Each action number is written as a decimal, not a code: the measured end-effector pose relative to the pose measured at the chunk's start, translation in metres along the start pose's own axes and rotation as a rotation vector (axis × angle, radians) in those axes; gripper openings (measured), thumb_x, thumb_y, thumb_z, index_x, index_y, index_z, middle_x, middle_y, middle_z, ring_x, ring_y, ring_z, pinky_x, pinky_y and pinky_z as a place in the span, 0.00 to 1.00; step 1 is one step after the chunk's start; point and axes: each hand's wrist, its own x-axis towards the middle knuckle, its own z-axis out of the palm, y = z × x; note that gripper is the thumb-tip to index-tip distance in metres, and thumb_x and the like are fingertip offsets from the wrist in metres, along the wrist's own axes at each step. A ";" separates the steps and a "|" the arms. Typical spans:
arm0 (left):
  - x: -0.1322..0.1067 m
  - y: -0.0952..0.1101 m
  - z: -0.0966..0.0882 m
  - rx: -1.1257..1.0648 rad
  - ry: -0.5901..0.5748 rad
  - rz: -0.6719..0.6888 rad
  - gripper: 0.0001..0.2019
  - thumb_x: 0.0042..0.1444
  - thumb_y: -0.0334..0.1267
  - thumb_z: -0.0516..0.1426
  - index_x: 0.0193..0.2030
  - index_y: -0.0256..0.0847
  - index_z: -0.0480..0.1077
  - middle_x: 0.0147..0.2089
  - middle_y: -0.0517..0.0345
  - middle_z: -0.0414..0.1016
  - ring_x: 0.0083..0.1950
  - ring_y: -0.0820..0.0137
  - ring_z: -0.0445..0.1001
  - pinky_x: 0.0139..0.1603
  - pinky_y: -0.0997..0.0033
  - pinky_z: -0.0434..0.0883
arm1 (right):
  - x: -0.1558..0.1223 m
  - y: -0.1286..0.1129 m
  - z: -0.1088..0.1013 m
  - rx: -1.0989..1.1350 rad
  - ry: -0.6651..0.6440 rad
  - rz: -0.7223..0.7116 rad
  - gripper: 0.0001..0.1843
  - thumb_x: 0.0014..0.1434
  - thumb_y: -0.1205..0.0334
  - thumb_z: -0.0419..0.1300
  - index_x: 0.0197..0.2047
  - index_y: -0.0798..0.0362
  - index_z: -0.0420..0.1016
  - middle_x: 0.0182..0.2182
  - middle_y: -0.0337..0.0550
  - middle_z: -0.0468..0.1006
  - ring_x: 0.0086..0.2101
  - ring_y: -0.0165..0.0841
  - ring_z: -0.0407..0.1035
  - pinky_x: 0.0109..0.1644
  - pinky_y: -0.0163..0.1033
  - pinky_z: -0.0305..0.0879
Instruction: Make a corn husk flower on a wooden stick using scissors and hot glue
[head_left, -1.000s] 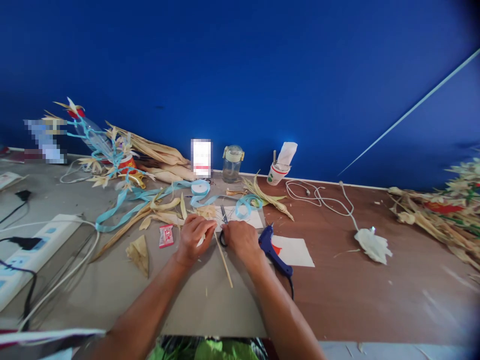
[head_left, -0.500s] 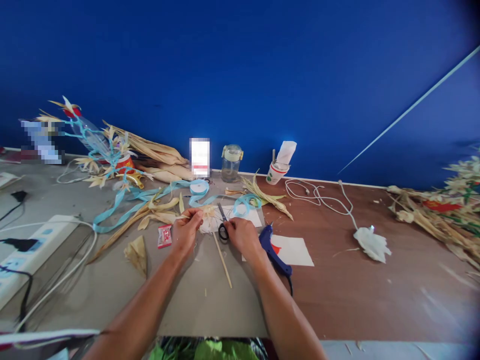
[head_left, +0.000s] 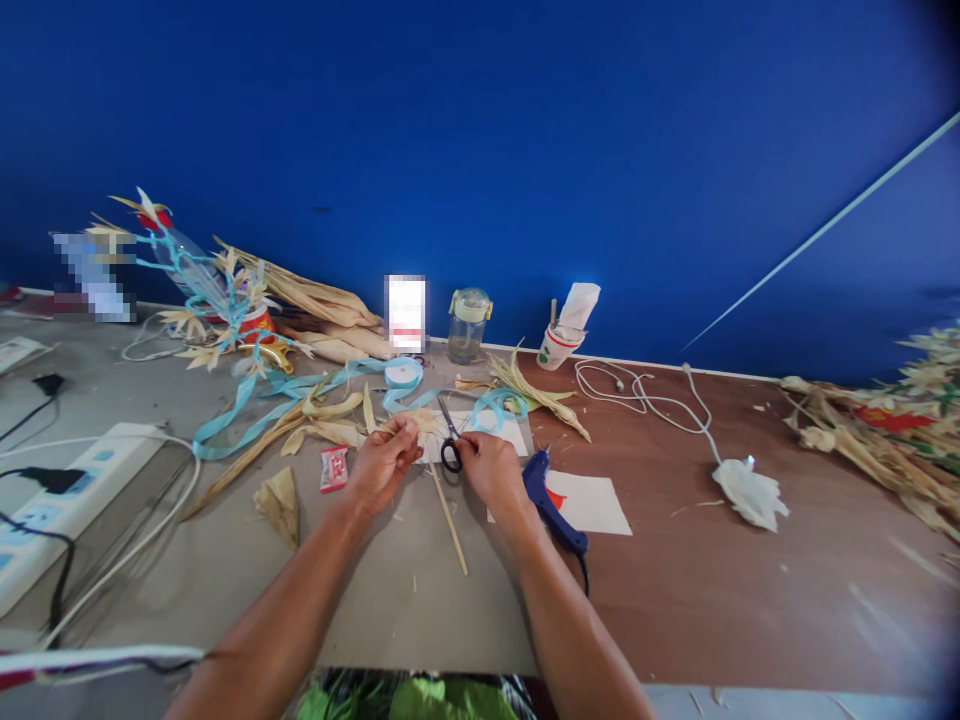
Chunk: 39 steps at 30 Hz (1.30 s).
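Note:
My left hand (head_left: pixel 382 462) is pinched on a pale piece of dried corn husk (head_left: pixel 421 422) above the grey mat. My right hand (head_left: pixel 489 467) is closed around black-handled scissors (head_left: pixel 450 440), whose blades point away from me toward the husk. A thin wooden stick (head_left: pixel 448 514) lies on the mat between my wrists. A blue glue gun (head_left: pixel 551 502) rests just right of my right hand, partly over a white paper sheet (head_left: pixel 592 505).
Light blue ribbon (head_left: pixel 247 405) and loose husks are strewn at the left, with a ribbon roll (head_left: pixel 403 373). A glass jar (head_left: pixel 468 326), a paper cup (head_left: pixel 556 346) and a white cable (head_left: pixel 645 395) stand by the blue wall. A power strip (head_left: pixel 71 495) lies far left.
Both hands have moved slightly away from me and lifted off the mat. The left hand now pinches the husk, and the scissors have come up toward it.

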 end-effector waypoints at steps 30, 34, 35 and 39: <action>0.003 -0.008 -0.003 0.076 0.041 0.055 0.13 0.45 0.42 0.65 0.27 0.38 0.67 0.17 0.72 0.53 0.18 0.83 0.50 0.28 0.77 0.61 | 0.000 0.000 0.007 0.417 0.086 -0.026 0.13 0.58 0.63 0.53 0.38 0.55 0.78 0.35 0.46 0.75 0.36 0.32 0.70 0.41 0.35 0.64; 0.003 -0.010 -0.002 0.113 0.089 0.143 0.13 0.43 0.43 0.65 0.27 0.38 0.67 0.18 0.69 0.58 0.20 0.81 0.55 0.25 0.78 0.58 | 0.000 -0.001 0.010 1.045 -0.199 0.047 0.17 0.52 0.57 0.58 0.44 0.56 0.74 0.21 0.34 0.67 0.19 0.24 0.57 0.23 0.30 0.53; 0.002 -0.010 -0.001 0.114 0.090 0.136 0.13 0.43 0.43 0.65 0.27 0.38 0.67 0.19 0.69 0.59 0.20 0.81 0.56 0.26 0.77 0.58 | -0.001 -0.003 0.011 1.154 -0.240 0.047 0.20 0.50 0.58 0.59 0.46 0.56 0.73 0.21 0.32 0.66 0.17 0.22 0.54 0.21 0.29 0.50; -0.002 -0.005 0.003 0.085 0.036 0.047 0.13 0.44 0.43 0.65 0.26 0.38 0.67 0.18 0.70 0.57 0.19 0.81 0.53 0.28 0.77 0.61 | -0.005 -0.010 0.013 1.318 -0.226 -0.040 0.23 0.47 0.63 0.59 0.49 0.52 0.72 0.24 0.32 0.67 0.17 0.19 0.53 0.21 0.29 0.48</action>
